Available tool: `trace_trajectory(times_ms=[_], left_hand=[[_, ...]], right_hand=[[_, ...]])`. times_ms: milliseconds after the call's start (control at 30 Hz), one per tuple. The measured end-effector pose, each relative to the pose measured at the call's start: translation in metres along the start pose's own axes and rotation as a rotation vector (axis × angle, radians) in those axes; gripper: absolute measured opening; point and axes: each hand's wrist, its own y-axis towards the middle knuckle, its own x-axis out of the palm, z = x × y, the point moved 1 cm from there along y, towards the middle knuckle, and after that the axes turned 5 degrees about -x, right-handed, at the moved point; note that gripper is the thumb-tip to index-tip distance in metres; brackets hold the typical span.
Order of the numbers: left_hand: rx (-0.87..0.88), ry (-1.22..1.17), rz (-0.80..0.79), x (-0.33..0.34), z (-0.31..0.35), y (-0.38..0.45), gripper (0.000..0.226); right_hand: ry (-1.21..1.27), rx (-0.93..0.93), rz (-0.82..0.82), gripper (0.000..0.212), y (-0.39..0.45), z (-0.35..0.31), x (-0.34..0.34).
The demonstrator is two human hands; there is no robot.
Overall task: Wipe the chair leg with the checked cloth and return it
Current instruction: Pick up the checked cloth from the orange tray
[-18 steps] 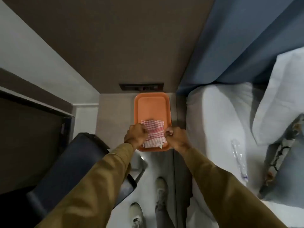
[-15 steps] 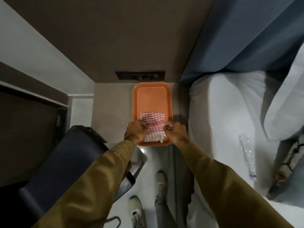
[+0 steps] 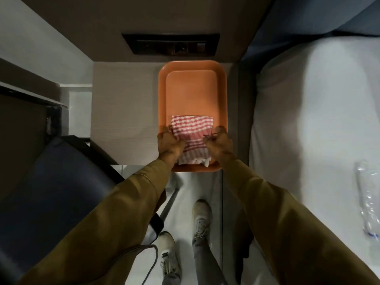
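A folded red-and-white checked cloth (image 3: 192, 133) lies in the near half of an orange tray (image 3: 192, 85) on a small side table (image 3: 125, 112). My left hand (image 3: 169, 144) grips the cloth's left edge and my right hand (image 3: 219, 144) pinches its right edge, both with fingers closed on the fabric. A dark chair (image 3: 51, 182) stands at the lower left, and one metal chair leg (image 3: 169, 203) shows below my left sleeve, partly hidden by it.
A bed with white sheets (image 3: 308, 130) fills the right side, with a clear plastic wrapper (image 3: 368, 202) on it. A dark wall panel (image 3: 170, 44) sits behind the tray. My feet (image 3: 185, 233) stand on the pale floor between chair and bed.
The view has shifted closer over the tray. Both hands stay at the cloth's sides and have drawn slightly apart along its edges.
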Motion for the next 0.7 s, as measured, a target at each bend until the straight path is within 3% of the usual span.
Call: trace_trajectory(times_ms=[100,200,333,533,700], left_hand=[[-0.042,-0.098,0.018,0.002,-0.005,0.007,0.056],[-0.083,-0.160,-0.038,-0.002,-0.009,0.008,0.039],[-0.028,-0.199,-0.029,-0.014,-0.011,-0.010,0.028],[0.071,-0.161,-0.077,-0.056,-0.015,-0.059,0.024],[0.179,-0.156,-0.078,-0.094,-0.033,-0.106,0.022]], right_hand=[[0.100,-0.013,0.046,0.045,0.005,0.005,0.008],[0.219,0.015,0.080,0.016,0.002,0.008,0.009],[0.357,0.032,0.005,0.033,-0.015,0.003,0.005],[0.473,-0.071,-0.063,0.012,-0.074,-0.015,-0.008],[0.611,-0.169,-0.180,0.040,-0.144,-0.013,-0.019]])
